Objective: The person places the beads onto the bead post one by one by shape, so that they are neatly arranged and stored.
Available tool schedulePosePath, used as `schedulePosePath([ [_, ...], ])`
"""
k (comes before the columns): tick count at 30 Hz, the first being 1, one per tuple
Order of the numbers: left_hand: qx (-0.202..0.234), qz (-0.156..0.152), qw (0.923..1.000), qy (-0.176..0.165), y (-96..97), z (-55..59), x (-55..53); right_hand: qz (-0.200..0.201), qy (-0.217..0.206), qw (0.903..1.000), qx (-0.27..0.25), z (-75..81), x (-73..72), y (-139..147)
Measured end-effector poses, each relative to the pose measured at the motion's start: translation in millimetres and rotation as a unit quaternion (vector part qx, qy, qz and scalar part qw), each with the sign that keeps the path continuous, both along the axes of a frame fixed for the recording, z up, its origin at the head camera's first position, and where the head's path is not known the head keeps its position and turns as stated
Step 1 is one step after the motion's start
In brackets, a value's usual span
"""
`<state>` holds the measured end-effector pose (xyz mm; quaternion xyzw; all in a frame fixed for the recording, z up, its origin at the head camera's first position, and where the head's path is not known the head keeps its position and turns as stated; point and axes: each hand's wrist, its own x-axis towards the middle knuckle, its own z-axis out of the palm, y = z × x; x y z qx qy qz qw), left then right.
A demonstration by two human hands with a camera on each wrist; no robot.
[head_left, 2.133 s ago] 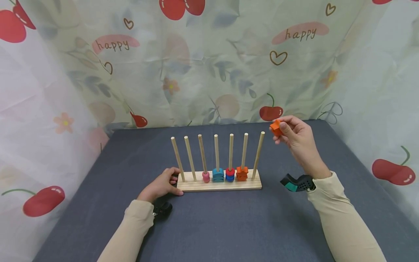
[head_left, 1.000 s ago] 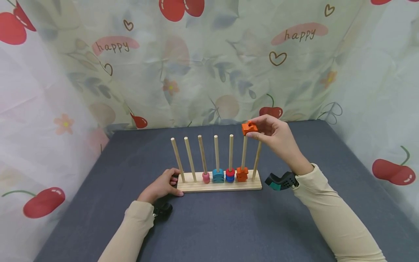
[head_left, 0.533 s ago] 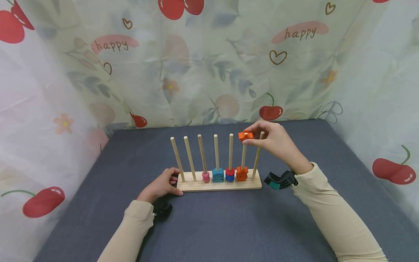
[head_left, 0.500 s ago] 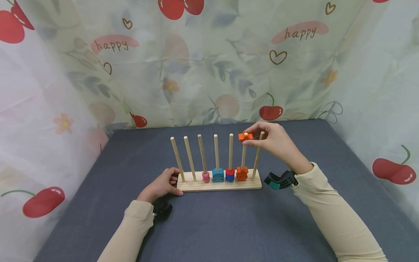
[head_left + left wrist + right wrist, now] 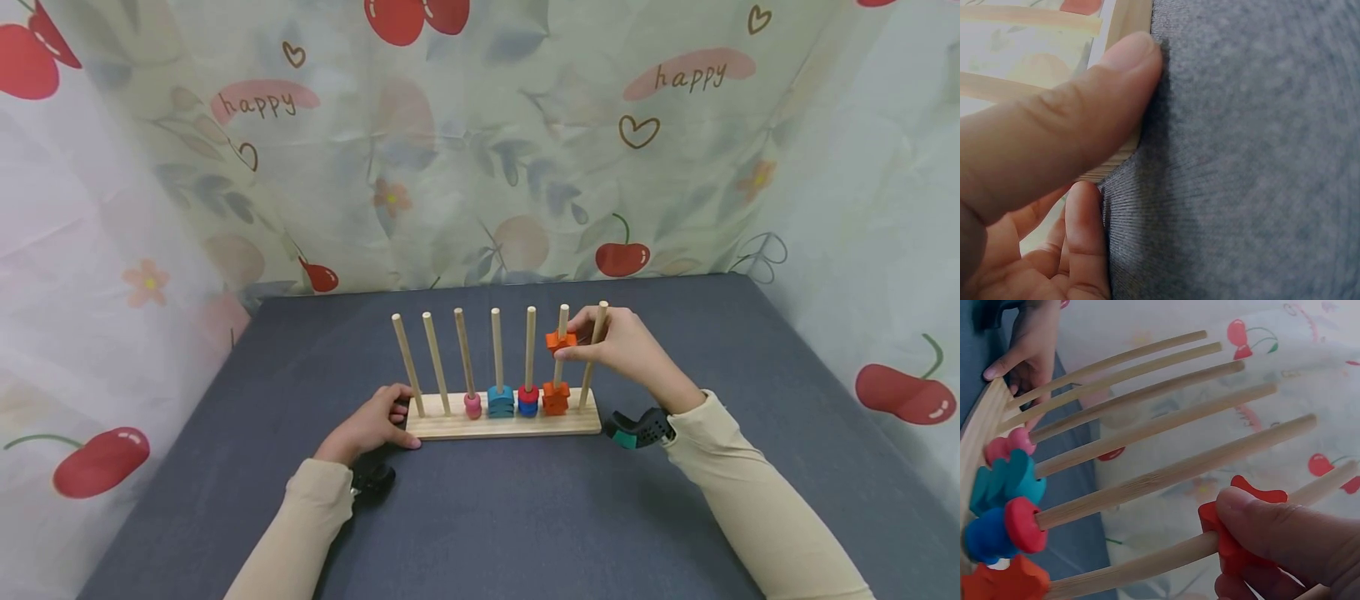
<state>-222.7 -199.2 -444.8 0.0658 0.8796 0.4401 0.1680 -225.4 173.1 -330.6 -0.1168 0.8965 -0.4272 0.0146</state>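
A wooden peg stand (image 5: 502, 428) with several upright pegs stands on the dark table. My right hand (image 5: 626, 348) pinches an orange star-shaped bead (image 5: 560, 342) between thumb and fingers. The bead is threaded on the second peg from the right, partway down, as the right wrist view confirms. Orange star beads (image 5: 556, 399) sit stacked at that peg's foot, apart from the held one. At the stand's left end my left hand (image 5: 369, 423) grips the base, its thumb (image 5: 1110, 94) along the front corner and its fingers curled behind.
Other pegs carry a pink bead stack (image 5: 472, 406), teal beads (image 5: 500, 402) and a red bead over blue (image 5: 528, 402). The two left pegs and the rightmost peg are bare; the rightmost passes by my right fingers. A printed curtain (image 5: 450, 125) hangs behind the table.
My right hand has brought the orange star bead leftward from beyond the stand, put it over the peg's top and slid it down. The left hand has stayed on the base.
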Motion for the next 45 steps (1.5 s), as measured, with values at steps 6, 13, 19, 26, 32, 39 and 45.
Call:
schedulePosePath([
  [6,0.000,0.001,1.0000,-0.002,0.9,2.1,1.3,0.007,-0.027,0.9991,-0.031,-21.0,-0.6,0],
  [13,-0.001,0.003,1.0000,-0.005,1.7,4.5,3.0,0.004,-0.048,0.9985,-0.026,-48.2,-1.3,-2],
  [19,0.000,0.002,1.0000,-0.006,1.6,5.3,3.1,-0.003,-0.058,0.9979,-0.030,-65.7,-1.7,-2],
  [26,0.002,0.004,1.0000,-0.008,1.7,6.2,2.9,-0.003,-0.062,0.9970,-0.046,-70.7,-3.0,-1],
  [32,0.001,0.003,1.0000,-0.008,1.9,5.6,3.1,0.001,-0.066,0.9968,-0.046,-73.6,-3.6,0],
  [39,0.002,0.004,1.0000,-0.008,3.3,4.4,2.4,-0.002,-0.059,0.9974,-0.040,-74.0,-2.3,1],
  [45,0.007,-0.007,0.9999,-0.012,1.1,2.7,2.4,0.005,-0.047,0.9983,-0.035,-74.1,1.2,-1],
])
